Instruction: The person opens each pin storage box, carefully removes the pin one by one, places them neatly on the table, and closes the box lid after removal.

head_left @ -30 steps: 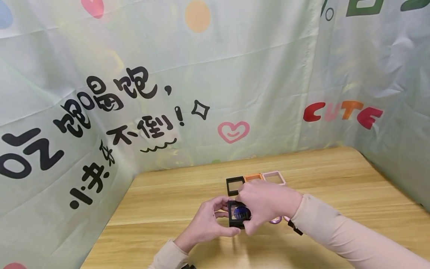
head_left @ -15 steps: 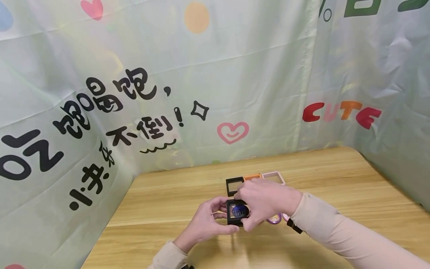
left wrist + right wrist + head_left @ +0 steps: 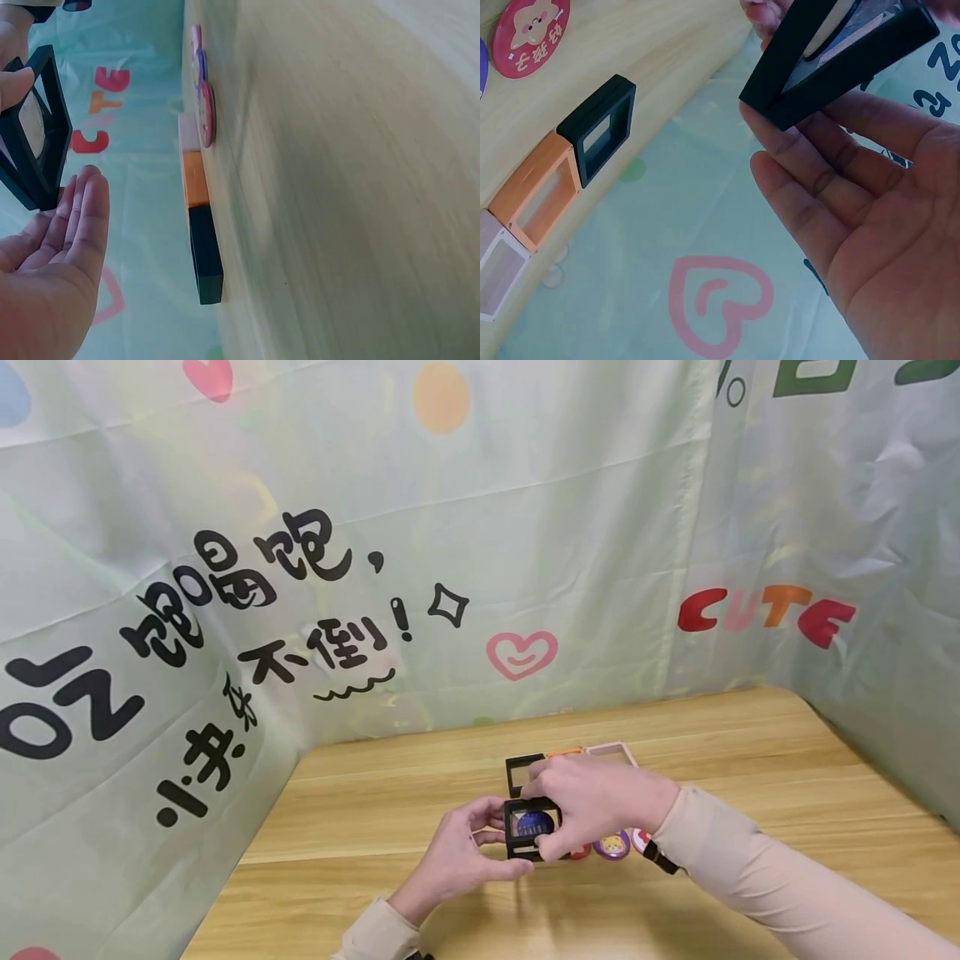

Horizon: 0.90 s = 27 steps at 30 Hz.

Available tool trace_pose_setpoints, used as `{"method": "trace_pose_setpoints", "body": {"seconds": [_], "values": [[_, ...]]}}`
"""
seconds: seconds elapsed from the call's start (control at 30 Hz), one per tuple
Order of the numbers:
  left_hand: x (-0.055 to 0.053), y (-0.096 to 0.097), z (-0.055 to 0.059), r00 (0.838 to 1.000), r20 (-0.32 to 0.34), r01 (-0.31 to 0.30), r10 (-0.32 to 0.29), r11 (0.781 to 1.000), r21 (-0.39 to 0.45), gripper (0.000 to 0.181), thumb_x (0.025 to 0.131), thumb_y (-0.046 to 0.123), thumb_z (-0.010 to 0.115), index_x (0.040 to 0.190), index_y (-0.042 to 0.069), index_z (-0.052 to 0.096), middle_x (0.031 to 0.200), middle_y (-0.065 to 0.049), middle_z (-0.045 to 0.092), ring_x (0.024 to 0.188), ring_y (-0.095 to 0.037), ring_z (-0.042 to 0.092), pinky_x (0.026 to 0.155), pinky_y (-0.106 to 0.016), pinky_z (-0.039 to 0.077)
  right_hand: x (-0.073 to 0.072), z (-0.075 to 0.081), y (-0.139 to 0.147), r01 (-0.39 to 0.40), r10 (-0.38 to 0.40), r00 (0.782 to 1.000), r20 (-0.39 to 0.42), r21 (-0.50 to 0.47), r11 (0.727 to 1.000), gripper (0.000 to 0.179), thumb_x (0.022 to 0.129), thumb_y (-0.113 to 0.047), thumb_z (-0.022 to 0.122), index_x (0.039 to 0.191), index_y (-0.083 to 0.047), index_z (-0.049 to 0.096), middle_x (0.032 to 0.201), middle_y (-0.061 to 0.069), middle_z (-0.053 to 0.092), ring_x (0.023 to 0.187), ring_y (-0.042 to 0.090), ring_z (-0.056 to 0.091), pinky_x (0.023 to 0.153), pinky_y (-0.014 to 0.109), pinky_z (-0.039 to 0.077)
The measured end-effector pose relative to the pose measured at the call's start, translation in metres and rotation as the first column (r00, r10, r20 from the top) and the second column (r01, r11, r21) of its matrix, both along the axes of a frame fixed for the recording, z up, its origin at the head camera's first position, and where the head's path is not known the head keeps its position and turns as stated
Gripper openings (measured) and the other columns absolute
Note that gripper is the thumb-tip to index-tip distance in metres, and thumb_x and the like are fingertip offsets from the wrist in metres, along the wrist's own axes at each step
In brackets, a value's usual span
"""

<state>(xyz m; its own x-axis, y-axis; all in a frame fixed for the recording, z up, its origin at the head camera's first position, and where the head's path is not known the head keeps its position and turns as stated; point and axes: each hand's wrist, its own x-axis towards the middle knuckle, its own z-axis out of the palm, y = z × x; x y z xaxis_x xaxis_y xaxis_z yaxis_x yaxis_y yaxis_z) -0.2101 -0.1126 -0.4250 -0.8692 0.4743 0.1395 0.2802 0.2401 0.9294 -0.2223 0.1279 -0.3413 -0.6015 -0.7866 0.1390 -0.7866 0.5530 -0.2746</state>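
A black folding display frame (image 3: 523, 842) with clear film is held above the table, a blue round badge (image 3: 534, 823) behind its window. Its two halves appear to stand apart at an angle in both wrist views. My right hand (image 3: 603, 802) pinches the frame's right side, thumb in front and fingers over the top. My left hand (image 3: 461, 850) is at the left side, thumb stretched along the bottom edge. In the left wrist view, the left hand's extended fingers (image 3: 90, 210) lie by the frame's lower corner; whether they bear its weight, I cannot tell.
Behind the hands a black frame (image 3: 523, 776), an orange frame (image 3: 564, 752) and a pink frame (image 3: 622, 750) stand in a row on the wooden table (image 3: 375, 785). Round badges, red (image 3: 580, 850), purple (image 3: 612, 846) and white-and-red (image 3: 640, 838), lie right of the hands. Printed cloth (image 3: 585, 552) hangs around.
The display frame has risen slightly and tilted, so a gap shows between its halves and the blue badge is less covered. My right hand shifted up a little, uncovering more of the table badges.
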Motion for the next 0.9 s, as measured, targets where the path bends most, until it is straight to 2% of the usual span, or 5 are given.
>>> {"method": "trace_pose_setpoints", "body": {"seconds": [0.27,0.33,0.6,0.83,0.9], "values": [[0.001,0.0,0.001,1.0,0.007,0.004,-0.004,1.0,0.014,0.07,0.073,0.008,0.096,0.136,0.003,0.066,0.125,-0.01,0.074,0.108,-0.015,0.072,0.1,-0.025,0.064,-0.005,0.001,0.005,-0.007,0.012,0.997,0.081,-0.061,0.998,0.029,0.087,-0.038,0.066,0.102,-0.016,0.079,0.088,-0.006,0.064,0.068,0.0,0.053,0.055,0.018,0.048],[0.002,0.0,0.001,1.0,0.012,0.003,-0.003,1.0,0.013,0.07,0.073,0.007,0.096,0.136,0.002,0.065,0.125,-0.01,0.073,0.108,-0.017,0.072,0.1,-0.025,0.063,-0.007,0.001,0.006,-0.007,0.014,0.995,0.1,-0.075,0.997,0.032,0.091,-0.037,0.063,0.106,-0.015,0.08,0.093,-0.007,0.067,0.073,0.0,0.056,0.06,0.017,0.051],[0.003,-0.001,0.004,0.999,0.032,0.02,-0.021,1.0,0.024,0.061,0.075,0.007,0.095,0.131,0.006,0.069,0.118,-0.009,0.071,0.11,-0.022,0.069,0.1,-0.025,0.064,-0.017,-0.003,0.01,-0.046,0.066,0.985,0.162,-0.128,0.991,0.025,0.1,-0.023,0.052,0.092,-0.018,0.075,0.081,-0.011,0.055,0.07,0.0,0.048,0.059,0.018,0.043],[0.001,0.0,0.003,0.998,0.045,0.048,-0.05,0.998,0.045,0.06,0.075,0.004,0.094,0.128,0.004,0.068,0.119,-0.008,0.07,0.11,-0.018,0.07,0.101,-0.027,0.064,-0.024,-0.005,0.014,0.0,0.043,0.966,0.256,-0.166,0.986,0.035,0.105,-0.024,0.046,0.08,-0.016,0.069,0.092,-0.007,0.068,0.078,0.006,0.056,0.073,0.024,0.052],[0.001,0.0,0.002,0.997,0.051,0.053,-0.056,0.997,0.052,0.061,0.074,0.003,0.094,0.13,0.005,0.067,0.12,-0.008,0.07,0.111,-0.019,0.069,0.101,-0.027,0.064,-0.026,-0.006,0.014,0.028,0.029,0.953,0.3,-0.186,0.982,0.036,0.105,-0.025,0.045,0.076,-0.013,0.063,0.086,-0.005,0.065,0.075,0.008,0.054,0.071,0.025,0.05]]}}
